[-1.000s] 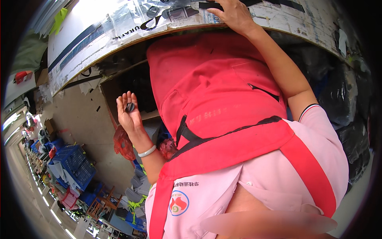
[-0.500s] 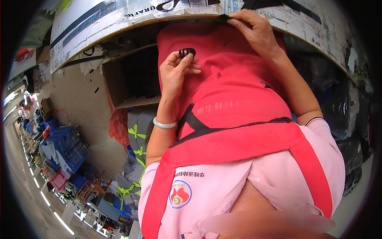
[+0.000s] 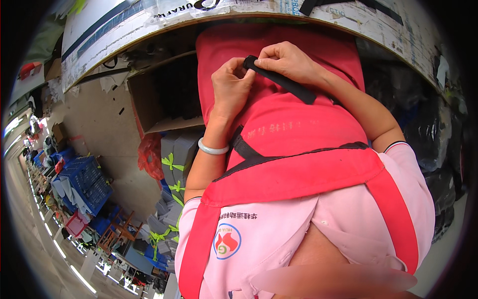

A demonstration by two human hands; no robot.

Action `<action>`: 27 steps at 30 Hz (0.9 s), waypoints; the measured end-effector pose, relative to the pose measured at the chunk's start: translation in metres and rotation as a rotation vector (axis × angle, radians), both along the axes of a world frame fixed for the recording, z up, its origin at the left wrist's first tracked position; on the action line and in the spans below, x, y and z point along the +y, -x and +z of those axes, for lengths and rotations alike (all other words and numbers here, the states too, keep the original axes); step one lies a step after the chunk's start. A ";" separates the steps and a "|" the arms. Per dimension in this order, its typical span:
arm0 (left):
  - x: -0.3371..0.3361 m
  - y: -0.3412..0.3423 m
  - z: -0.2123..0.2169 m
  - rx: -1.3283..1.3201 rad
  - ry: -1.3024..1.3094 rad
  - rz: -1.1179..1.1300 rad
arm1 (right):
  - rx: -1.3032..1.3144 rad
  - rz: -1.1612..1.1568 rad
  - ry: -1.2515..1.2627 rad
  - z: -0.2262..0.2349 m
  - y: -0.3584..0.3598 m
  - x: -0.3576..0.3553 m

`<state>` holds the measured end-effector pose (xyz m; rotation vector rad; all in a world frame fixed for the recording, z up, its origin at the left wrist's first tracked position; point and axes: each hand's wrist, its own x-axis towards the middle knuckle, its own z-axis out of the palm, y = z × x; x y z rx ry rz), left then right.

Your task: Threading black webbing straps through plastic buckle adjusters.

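Overall, from where I stand: a white-topped workbench (image 3: 137, 32), scuffed, arches across the far side, its rim well beyond the worker's hands. Worker wears a red apron (image 3: 294, 172) over a pink shirt. Dark plastic bags (image 3: 423, 134) crowd the worker's right. To the left, from the bench's underside down: a cardboard box (image 3: 174, 123) with dark contents I can't make out, then grey bundles (image 3: 181, 149) tied in bright green; a blue crate (image 3: 84, 179) stands well off on that side.

Hands: both up in front of the apron, fingertips almost meeting. Left hand (image 3: 231, 84), pale bangle (image 3: 213, 147) on its wrist, comes in from the near left. Right hand (image 3: 291, 65) comes across from the right and sits slightly farther from the body.

Item: a flat black strap (image 3: 289, 85). Long axis slants; the far end is up at the fingertips, the loose end runs toward the body and rightward, below the right hand. Whether that tail touches the apron or hangs clear, cannot tell. Most of its length lies on the right hand's side; the gripped end sits between both hands.

Grip: right thumb and forefinger pressed together on the strap close to its far end. Left thumb and fingertips closed round a small dark piece (image 3: 249, 61) at that same end, just beside the right fingertips. Piece's exact shape, and whether the strap passes through it: hidden by fingers.
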<state>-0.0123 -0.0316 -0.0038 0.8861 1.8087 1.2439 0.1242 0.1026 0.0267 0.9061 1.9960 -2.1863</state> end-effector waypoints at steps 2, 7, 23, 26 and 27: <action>0.003 -0.001 0.004 0.165 -0.045 -0.037 | -0.009 -0.009 0.031 0.000 -0.002 0.001; 0.003 0.000 0.012 0.431 -0.128 -0.094 | -0.016 -0.020 0.197 0.006 0.000 -0.002; 0.006 0.002 0.014 0.608 -0.101 -0.206 | 0.068 -0.064 0.307 -0.010 0.001 -0.003; 0.004 0.002 0.004 0.487 -0.163 -0.103 | 0.071 -0.120 0.289 -0.004 0.005 -0.007; 0.005 0.002 0.001 0.366 -0.200 -0.013 | 0.052 -0.170 0.254 -0.002 0.004 -0.007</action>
